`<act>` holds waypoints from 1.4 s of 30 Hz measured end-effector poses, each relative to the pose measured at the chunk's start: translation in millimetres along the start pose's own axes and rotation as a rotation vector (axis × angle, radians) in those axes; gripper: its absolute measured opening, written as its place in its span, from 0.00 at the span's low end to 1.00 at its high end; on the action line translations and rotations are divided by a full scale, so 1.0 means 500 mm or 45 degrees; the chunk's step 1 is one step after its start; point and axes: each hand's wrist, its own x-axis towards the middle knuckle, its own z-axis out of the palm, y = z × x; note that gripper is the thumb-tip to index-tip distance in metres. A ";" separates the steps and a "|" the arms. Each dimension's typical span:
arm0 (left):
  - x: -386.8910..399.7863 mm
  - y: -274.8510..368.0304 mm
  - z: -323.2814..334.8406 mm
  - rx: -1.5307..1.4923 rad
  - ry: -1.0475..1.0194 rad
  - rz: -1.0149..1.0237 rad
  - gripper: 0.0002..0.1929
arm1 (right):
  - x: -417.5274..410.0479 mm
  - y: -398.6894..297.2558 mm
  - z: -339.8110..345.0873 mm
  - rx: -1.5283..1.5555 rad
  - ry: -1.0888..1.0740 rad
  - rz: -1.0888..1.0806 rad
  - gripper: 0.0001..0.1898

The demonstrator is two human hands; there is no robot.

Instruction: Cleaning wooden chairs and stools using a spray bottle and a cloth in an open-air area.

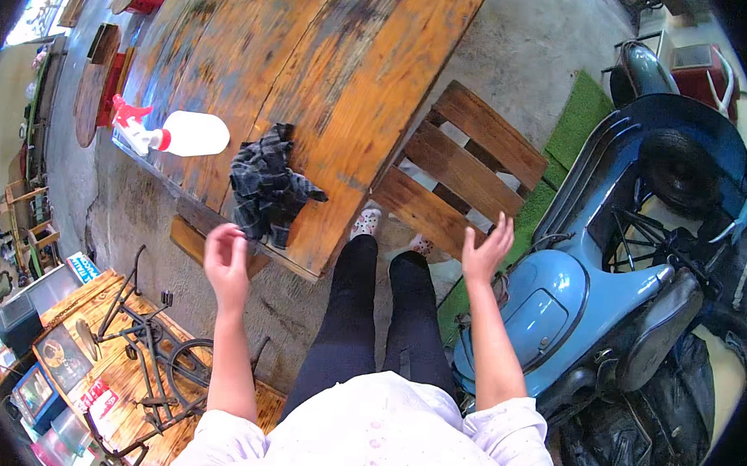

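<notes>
My left hand [227,263] is raised close to the near corner of a worn wooden table [369,103], with its fingers bent and nothing seen in them. Just past it, a crumpled dark plaid cloth [263,183] lies on the tabletop. Left of the cloth, a white spray bottle [195,134] with a red and white trigger head lies near the table's edge, as seen from above. My right hand [489,251] is empty, fingers apart, over the near side of a slatted wooden stool or bench [469,162] at the table's right.
A blue scooter [536,316] stands close on my right, beside green mats [572,127]. At lower left, a dark bicycle-shaped metal frame [157,348] is against a wooden surface [190,441]. More wooden seats [89,93] with red parts stand beyond the table.
</notes>
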 end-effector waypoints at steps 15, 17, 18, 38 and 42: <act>0.329 -0.007 -0.039 -0.137 0.047 0.468 0.58 | 0.010 -0.631 0.099 -0.087 -0.702 -1.118 0.54; 0.360 -0.010 -0.040 0.001 0.077 0.515 0.57 | -0.001 -0.625 0.115 -0.028 -0.648 -1.079 0.45; 0.368 -0.014 -0.041 -0.012 0.107 0.511 0.50 | -0.011 -0.641 0.113 -0.094 -0.711 -1.018 0.39; 0.250 0.155 0.066 -0.233 -0.314 0.321 0.30 | -0.109 -0.023 -0.177 2.735 -0.387 0.936 0.30; 0.112 0.209 0.163 -0.451 -0.809 0.207 0.36 | -0.160 0.103 -0.265 2.454 -0.022 0.973 0.29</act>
